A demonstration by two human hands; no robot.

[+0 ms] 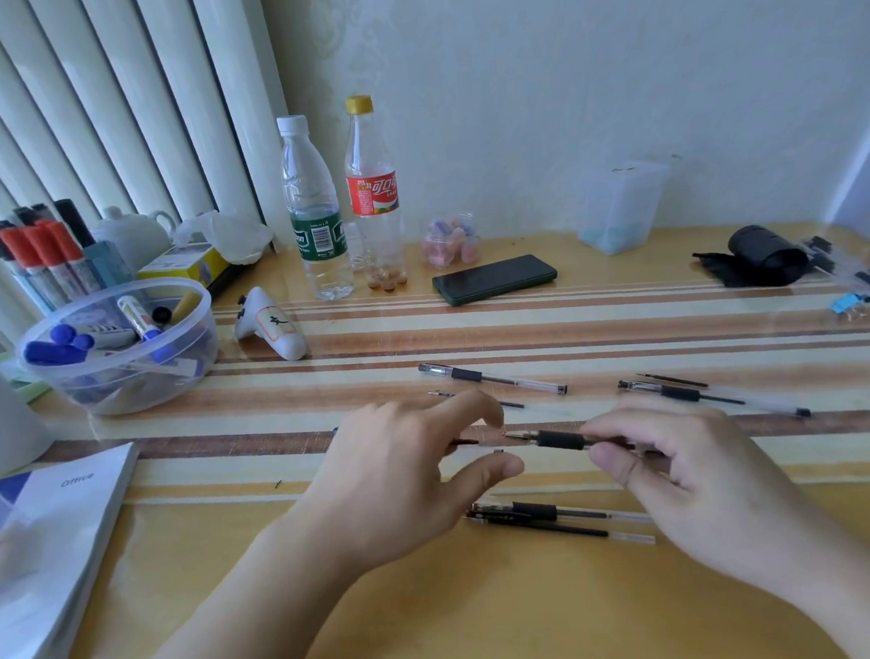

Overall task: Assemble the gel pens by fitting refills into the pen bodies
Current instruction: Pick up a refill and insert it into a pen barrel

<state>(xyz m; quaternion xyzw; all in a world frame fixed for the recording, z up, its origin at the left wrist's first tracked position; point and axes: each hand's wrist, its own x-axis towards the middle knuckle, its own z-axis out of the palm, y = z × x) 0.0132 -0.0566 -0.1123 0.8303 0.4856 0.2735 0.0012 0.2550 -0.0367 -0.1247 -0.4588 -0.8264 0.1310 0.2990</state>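
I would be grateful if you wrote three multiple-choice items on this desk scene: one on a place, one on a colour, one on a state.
1. Where does the dark phone lie?
A. inside the clear bowl
B. flat on the table, right of the two bottles
C. on the book

2. What colour is the cap of the red-labelled bottle?
A. yellow
B. blue
C. black

3. What is the right hand doing?
A. resting empty
B. lifting a bottle
C. holding a pen body

Answers: 1 B, it lies on the striped table beside them. 2 A, yellow cap on top. 3 C, its fingers pinch the pen body behind the black grip.
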